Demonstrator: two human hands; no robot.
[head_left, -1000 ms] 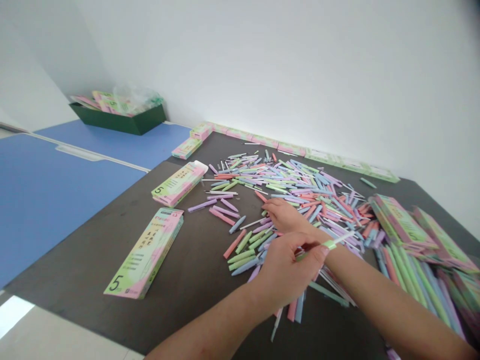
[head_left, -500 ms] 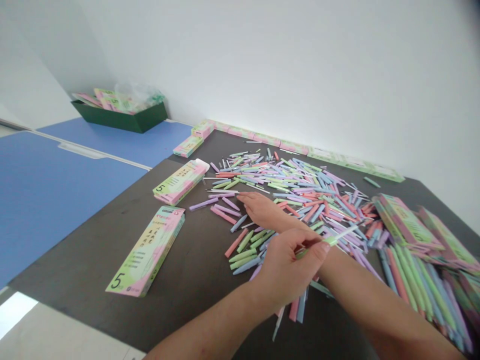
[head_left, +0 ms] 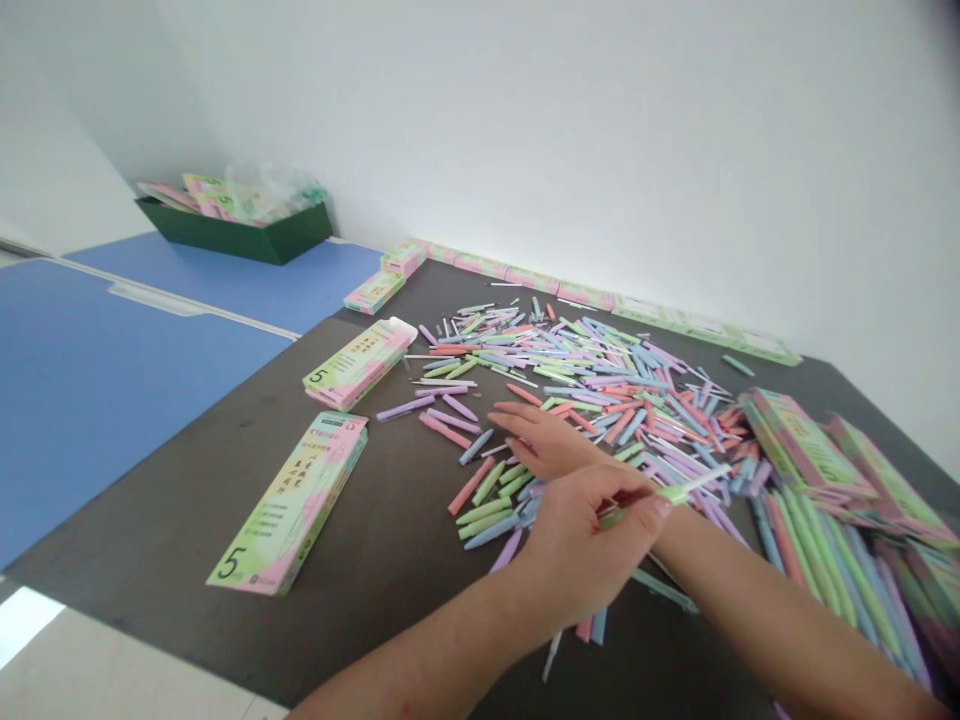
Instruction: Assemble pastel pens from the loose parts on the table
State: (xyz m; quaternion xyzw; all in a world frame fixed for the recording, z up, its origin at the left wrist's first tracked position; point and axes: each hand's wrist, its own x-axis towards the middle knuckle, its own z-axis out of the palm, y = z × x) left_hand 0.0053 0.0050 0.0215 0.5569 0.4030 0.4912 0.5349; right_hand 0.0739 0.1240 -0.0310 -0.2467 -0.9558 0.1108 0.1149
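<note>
My left hand point(head_left: 592, 520) is closed around a light green pen point(head_left: 673, 494), whose white refill point(head_left: 709, 476) sticks out to the right. Underneath it, my right arm crosses over toward the left. My right hand point(head_left: 547, 438) hovers at the near left side of the pen pile with its fingers stretched out and apart; no object shows in it, though its palm is hidden. Loose pen parts point(head_left: 592, 375) in green, blue, purple and coral spread beyond both hands. Coral and green barrels point(head_left: 480, 515) lie just left of my hands.
Printed pen boxes point(head_left: 300, 500) lie at the left, with another box point(head_left: 360, 362) behind. More boxes point(head_left: 810, 445) are stacked at the right beside a row of pens point(head_left: 817, 560). Boxes point(head_left: 585, 295) line the wall. A green bin point(head_left: 232, 232) sits on the blue table point(head_left: 150, 345).
My right hand has drawn back to the right from the white refill at the pile's left edge, and its fingers have spread. My left hand moved slightly right, still holding the pen.
</note>
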